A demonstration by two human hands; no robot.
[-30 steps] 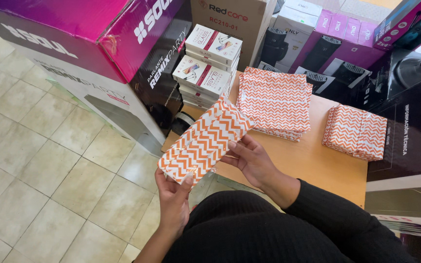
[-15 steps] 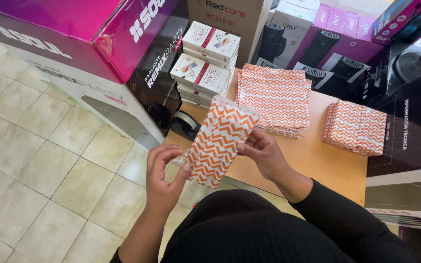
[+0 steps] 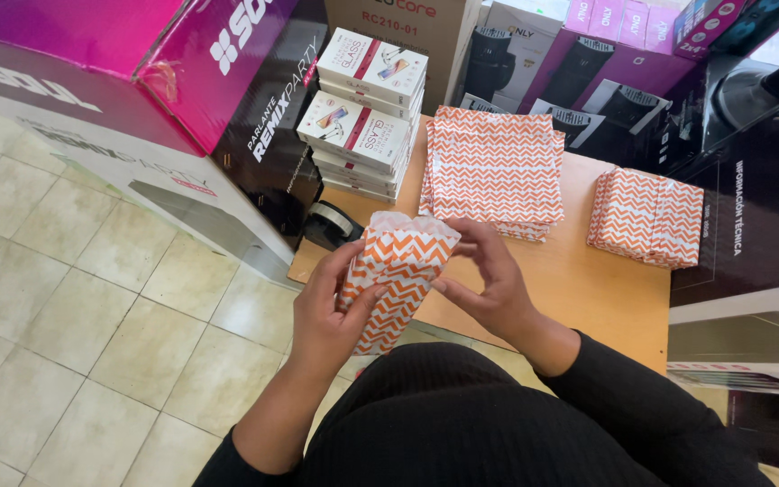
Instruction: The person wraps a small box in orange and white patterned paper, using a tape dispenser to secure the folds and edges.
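Held upright over the near edge of the wooden table (image 3: 588, 289), just above the lap: an orange-and-white chevron paper bag (image 3: 394, 275), mouth turned up and slightly puffed open. Wrapped around its lower left side, the left hand (image 3: 331, 311), fingers curled close on the paper with the thumb pressed across the front. Pinching at the upper right rim, the right hand (image 3: 489, 284), fingertips narrow and bent in toward the open mouth. Thin, light stock by the look of it, likely limp and quick to crease, so easily crushed under a hard squeeze and probably prone to tearing at the mouth. Not slippery, judging by the matte surface. Best taken by the side folds or the bottom, with a soft pinch at the rim only for opening. Whether anything sits inside, impossible to tell. Behind, on the table, a flat stack of matching bags (image 3: 496, 171), and well apart to the right a smaller filled-looking bundle (image 3: 646, 216). Further left, a pile of slim white boxes (image 3: 367, 117) and a tape dispenser (image 3: 331, 224) close by.
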